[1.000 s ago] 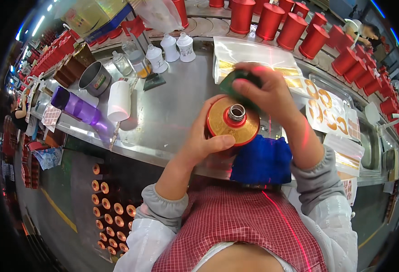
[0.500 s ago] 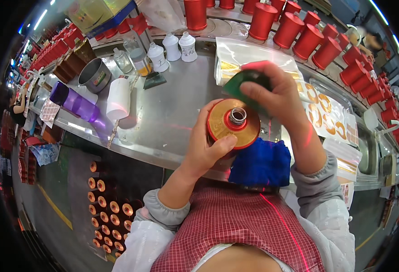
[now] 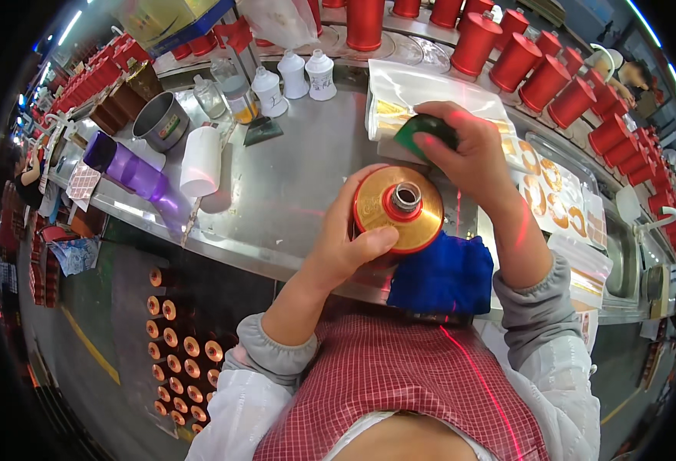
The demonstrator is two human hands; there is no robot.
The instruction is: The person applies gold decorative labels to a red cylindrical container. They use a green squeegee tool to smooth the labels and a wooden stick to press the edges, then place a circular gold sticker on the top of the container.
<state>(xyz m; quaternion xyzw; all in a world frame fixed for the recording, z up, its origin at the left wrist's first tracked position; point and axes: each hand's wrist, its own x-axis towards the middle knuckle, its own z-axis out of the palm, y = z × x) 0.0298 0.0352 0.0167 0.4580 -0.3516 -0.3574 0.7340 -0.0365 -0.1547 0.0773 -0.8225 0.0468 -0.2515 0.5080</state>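
My left hand (image 3: 347, 238) is closed around a red bottle (image 3: 397, 209) with a gold ring-shaped top and a bare metal neck. Its thumb presses on the gold face, and the bottle tilts so the open mouth points up toward me. Pinched in my right hand (image 3: 470, 154) is a green scraper (image 3: 422, 137), apart from the bottle and just beyond it. Below the bottle, at the bench's near edge, lies a crumpled blue cloth (image 3: 444, 275). Clear sheets of gold ring-shaped decals (image 3: 551, 198) spread out to the right of my right hand.
Red bottles (image 3: 545, 83) ride a curved conveyor along the far side. On the steel bench (image 3: 292, 169) at left stand small white bottles (image 3: 322, 77), a metal pot (image 3: 161, 123), a white roll (image 3: 201, 163) and a purple bottle (image 3: 126, 167). Gold-topped bottles (image 3: 172, 361) fill the floor at lower left.
My right hand has drawn the green scraper slightly away from the bottle's top and turned it. The bottle has tilted a little in my left hand. Red bottles on the conveyor have shifted right.
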